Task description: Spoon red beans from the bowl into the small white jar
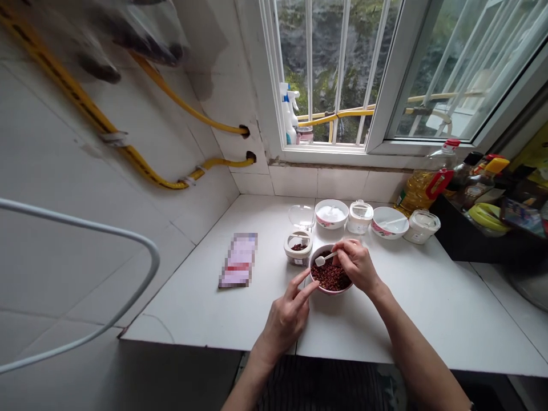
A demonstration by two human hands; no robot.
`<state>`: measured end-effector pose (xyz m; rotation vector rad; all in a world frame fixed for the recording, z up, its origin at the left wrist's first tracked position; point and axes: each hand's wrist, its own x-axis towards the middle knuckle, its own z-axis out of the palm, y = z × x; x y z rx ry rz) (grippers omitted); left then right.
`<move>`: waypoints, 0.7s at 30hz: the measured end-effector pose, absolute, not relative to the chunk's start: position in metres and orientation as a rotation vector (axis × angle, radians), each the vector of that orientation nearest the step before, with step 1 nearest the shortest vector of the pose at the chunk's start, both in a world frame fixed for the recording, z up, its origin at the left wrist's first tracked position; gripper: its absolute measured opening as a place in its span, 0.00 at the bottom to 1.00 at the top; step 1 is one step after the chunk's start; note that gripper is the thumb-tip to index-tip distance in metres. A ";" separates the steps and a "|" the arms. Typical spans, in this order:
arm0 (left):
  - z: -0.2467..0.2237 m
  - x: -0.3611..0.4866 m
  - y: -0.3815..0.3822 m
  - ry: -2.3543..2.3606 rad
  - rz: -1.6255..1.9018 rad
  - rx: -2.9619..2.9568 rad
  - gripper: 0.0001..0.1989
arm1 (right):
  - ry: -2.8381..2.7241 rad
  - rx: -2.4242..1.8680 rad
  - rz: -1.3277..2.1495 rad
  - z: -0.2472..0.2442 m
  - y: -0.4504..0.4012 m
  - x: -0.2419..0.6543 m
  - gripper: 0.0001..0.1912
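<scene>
My forearms enter from the bottom edge, cut off below the elbows. My right hand [357, 264] covers the near-right rim of a small bowl [319, 288], so that part of the bowl is hidden. A flat packet [238, 260] on the left of the white counter [192, 297] is blurred out and unreadable. At top left, dark smeared shapes are too blurred to identify. On the right, a cluster of bottles and packets is cropped by the frame.

The bowl sits on the counter near the middle, close to the front edge. It is pale pink, filled nearly to the rim with small dark reddish-brown grains [330, 277]. My right hand pinches the handle of a small white spoon [322, 260], its scoop held over the bowl's far-left edge. My left hand [286, 317] rests at the bowl's near-left side, index finger and thumb spread and touching its wall.

Just behind the bowl stands a small clear jar [298, 250] with its lid flipped up, some of the same dark grains inside. Behind it runs a row: a bowl of white powder [331, 214], a lidded jar [359, 217], another bowl [389, 221], another lidded jar [422, 226]. An oil bottle [423, 182] stands beyond them.
</scene>
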<state>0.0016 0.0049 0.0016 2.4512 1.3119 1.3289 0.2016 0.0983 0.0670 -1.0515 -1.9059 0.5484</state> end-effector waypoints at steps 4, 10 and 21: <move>0.002 0.002 0.004 1.308 1.318 2.444 0.28 | -1.927 -1.037 0.624 0.065 0.096 0.196 0.11; 0.002 0.000 0.002 1.326 1.307 2.436 0.27 | -1.849 -1.050 0.763 0.070 0.096 0.195 0.11; 0.003 0.000 0.003 1.358 1.275 2.452 0.28 | -1.450 -1.092 1.173 0.073 0.100 0.198 0.08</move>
